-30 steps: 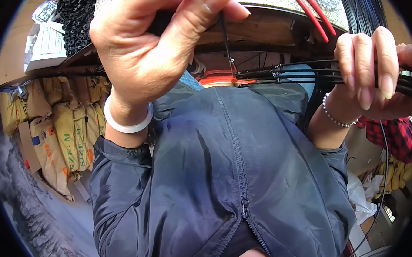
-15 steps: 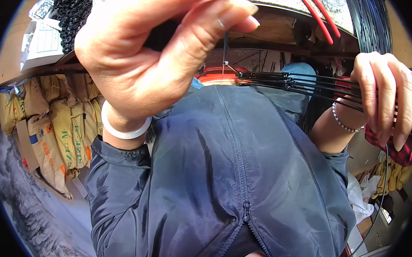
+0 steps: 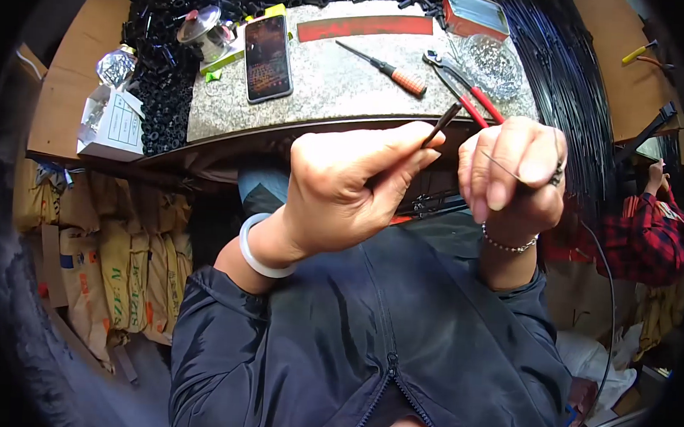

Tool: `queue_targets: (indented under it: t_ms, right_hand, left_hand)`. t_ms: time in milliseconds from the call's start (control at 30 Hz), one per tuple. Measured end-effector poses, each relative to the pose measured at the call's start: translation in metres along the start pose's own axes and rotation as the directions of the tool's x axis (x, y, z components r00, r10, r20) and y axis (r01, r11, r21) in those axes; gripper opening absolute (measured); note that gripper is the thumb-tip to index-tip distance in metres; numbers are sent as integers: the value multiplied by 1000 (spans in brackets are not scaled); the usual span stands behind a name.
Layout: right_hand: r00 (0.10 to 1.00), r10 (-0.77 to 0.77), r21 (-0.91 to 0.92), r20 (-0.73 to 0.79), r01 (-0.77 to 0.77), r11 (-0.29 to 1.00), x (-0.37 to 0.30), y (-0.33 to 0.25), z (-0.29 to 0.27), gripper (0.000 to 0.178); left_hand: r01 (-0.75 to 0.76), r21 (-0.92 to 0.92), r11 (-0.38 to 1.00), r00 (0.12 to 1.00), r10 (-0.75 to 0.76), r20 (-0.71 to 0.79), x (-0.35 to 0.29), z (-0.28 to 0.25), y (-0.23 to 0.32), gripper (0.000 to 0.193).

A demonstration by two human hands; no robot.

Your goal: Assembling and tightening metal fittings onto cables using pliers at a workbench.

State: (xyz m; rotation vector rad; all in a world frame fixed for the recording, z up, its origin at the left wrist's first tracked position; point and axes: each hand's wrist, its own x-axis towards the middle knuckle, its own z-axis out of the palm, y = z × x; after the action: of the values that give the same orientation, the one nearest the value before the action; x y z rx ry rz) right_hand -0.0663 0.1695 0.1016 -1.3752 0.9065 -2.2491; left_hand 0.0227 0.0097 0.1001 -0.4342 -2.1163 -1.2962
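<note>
Head view: pinching a slim dark rod (image 3: 441, 126) between thumb and fingers of the left hand (image 3: 347, 184), before the near edge of the pale slab (image 3: 326, 83); pinching a thin wire (image 3: 502, 166) between fingertips of the right hand (image 3: 514, 170), pointing its free end leftward. Holding both hands near each other, not touching. Probably readying wire and rod for fitting together; next, likely calling for steadying the rod and guiding the wire's free end to it.

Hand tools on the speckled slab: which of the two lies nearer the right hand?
The red-handled pliers: in this view they end close beside the right hand, while the orange-handled tool lies farther left.
</note>
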Motion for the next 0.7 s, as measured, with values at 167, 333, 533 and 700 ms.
queue_targets:
  t_ms: [167,333,533,700]
  right_hand:
    - [999,-22,-53,25,24,998,-3,-2,-6,23]
    - [994,-60,-113,-96,49,992,-3,-1,-1,25]
    - [976,-110,-169,-187,79,983,-3,0,6,16]
    - [996,-69,-291,-64,47,956,0,-2,9,22]
  left_hand:
    - [59,-48,997,998,-60,-17,0,0,-4,20]
    - [6,-13,1000,1000,-6,-21,3,4,0,14]
    - [4,-15,1000,999,-4,-49,0,7,-1,15]
    - [12,11,1000,998,-11,-65,-2,7,0,21]
